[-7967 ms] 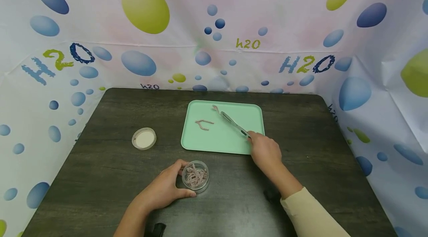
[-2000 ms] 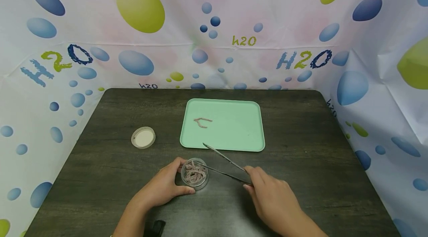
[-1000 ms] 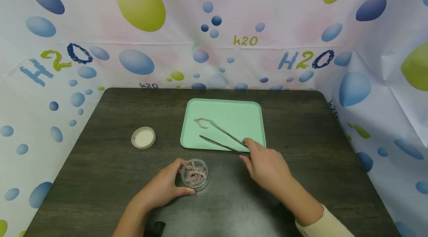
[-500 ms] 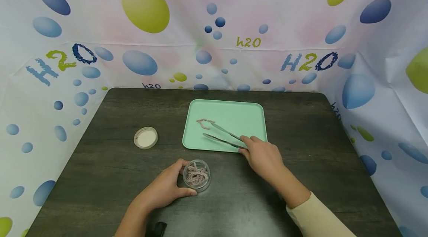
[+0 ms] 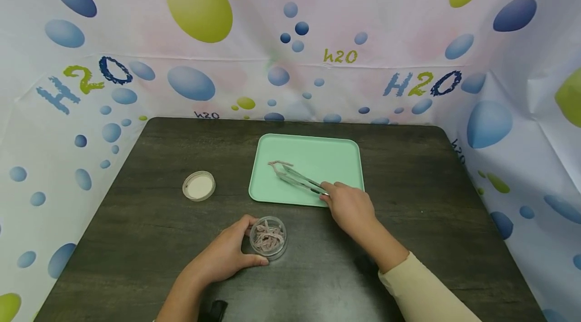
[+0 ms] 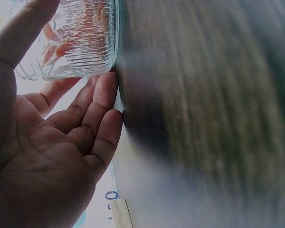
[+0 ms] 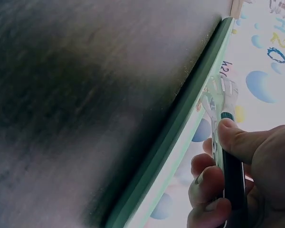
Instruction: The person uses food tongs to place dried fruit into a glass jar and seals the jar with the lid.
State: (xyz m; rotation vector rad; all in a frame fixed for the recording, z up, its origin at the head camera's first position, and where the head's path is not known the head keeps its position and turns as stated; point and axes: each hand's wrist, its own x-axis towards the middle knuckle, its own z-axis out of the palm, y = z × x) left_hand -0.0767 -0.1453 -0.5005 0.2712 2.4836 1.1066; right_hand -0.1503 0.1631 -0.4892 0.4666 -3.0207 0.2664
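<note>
My left hand [image 5: 224, 255] holds a small glass jar [image 5: 279, 254] upright on the table, thumb on the near side and fingers on the far side. Thin pinkish strips [image 5: 267, 237] lie inside it. The left wrist view shows the ribbed jar wall [image 6: 88, 54] against the fingers. My right hand [image 5: 351, 208] grips metal tongs [image 5: 301, 179] over the mint-green tray [image 5: 324, 155]. Their tips are close together at a branched pinkish strip [image 5: 274, 163], one arm overlapping its lower branch. In the right wrist view the thumb presses a dark tong handle [image 7: 233, 180].
A round whitish lid [image 5: 198, 185] lies on the dark wooden table [image 5: 150, 221], left of the tray. Behind the table hangs a white sheet [image 5: 254, 9] printed with blue and green spots. A small black object [image 5: 218, 310] shows beside the left wrist.
The second strip seen on the tray earlier is gone from it. The tongs have moved from over the jar to the tray and narrowed at the other strip. The left hand stays on the jar.
</note>
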